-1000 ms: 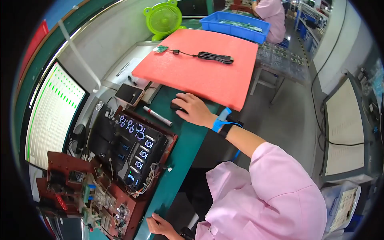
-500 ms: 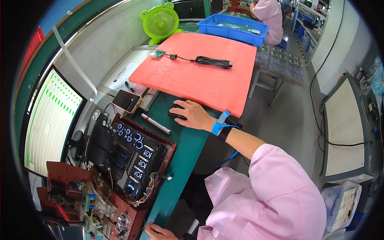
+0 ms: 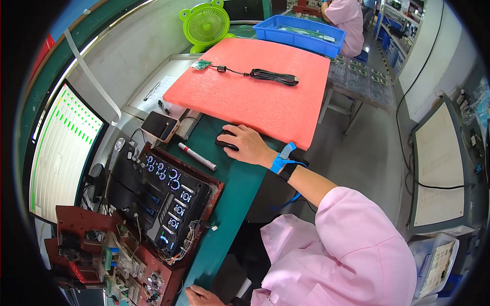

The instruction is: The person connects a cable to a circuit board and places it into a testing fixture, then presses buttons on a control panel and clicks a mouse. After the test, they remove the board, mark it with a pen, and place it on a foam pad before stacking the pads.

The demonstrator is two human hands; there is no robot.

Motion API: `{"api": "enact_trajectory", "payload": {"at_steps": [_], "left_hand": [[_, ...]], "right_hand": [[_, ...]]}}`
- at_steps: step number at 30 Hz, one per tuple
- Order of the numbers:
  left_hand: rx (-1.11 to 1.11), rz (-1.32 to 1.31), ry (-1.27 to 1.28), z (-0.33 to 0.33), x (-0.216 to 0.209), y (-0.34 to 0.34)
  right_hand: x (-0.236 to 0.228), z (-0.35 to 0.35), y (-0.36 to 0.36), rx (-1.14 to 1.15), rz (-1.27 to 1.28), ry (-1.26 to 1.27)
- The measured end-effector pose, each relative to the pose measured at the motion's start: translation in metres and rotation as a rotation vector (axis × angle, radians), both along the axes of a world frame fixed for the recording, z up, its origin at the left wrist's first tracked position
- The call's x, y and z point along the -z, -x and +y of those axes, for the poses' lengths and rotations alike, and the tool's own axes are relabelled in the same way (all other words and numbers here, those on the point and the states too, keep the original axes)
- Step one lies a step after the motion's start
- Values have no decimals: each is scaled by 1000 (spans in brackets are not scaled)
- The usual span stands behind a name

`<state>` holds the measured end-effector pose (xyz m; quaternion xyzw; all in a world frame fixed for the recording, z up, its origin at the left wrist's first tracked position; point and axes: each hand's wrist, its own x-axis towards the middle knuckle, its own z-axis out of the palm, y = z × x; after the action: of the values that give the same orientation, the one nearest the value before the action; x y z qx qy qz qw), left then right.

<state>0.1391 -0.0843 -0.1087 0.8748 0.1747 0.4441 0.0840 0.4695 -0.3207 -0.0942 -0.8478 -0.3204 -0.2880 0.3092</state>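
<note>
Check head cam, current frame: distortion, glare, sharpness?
Head view: fisheye bends the monitor, corners are black; head view: the monitor and parts of the black panel glow brightly; head view: right hand and mouse look fairly sharp, left hand is cut off below.

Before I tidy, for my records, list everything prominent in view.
computer mouse: 1, black, on bench
foam slab: 1, coral, beyond mouse
coiled cable: 1, black, on slab
circuit board: 1, green, on slab
marker: 1, white, near mouse
control panel: 1, black, bench's left
monitor: 1, black, far left
frog-shaped fan: 1, green, by slab
bin: 1, blue, behind slab
framed sheet: 1, cream, far right
right hand: 1, bare, on mouse
left hand: 1, bare, bottom
</note>
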Motion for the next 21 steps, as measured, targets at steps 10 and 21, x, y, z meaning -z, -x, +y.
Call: {"api": "enact_trajectory", "payload": {"at_steps": [10,21], "left_hand": [[-89,48,11,8,12,1],[-53,96,7,5,7,5]], "right_hand": [[-1,-2,0,-15,1,-17],[-3,-2,3,8,75,15]]}}
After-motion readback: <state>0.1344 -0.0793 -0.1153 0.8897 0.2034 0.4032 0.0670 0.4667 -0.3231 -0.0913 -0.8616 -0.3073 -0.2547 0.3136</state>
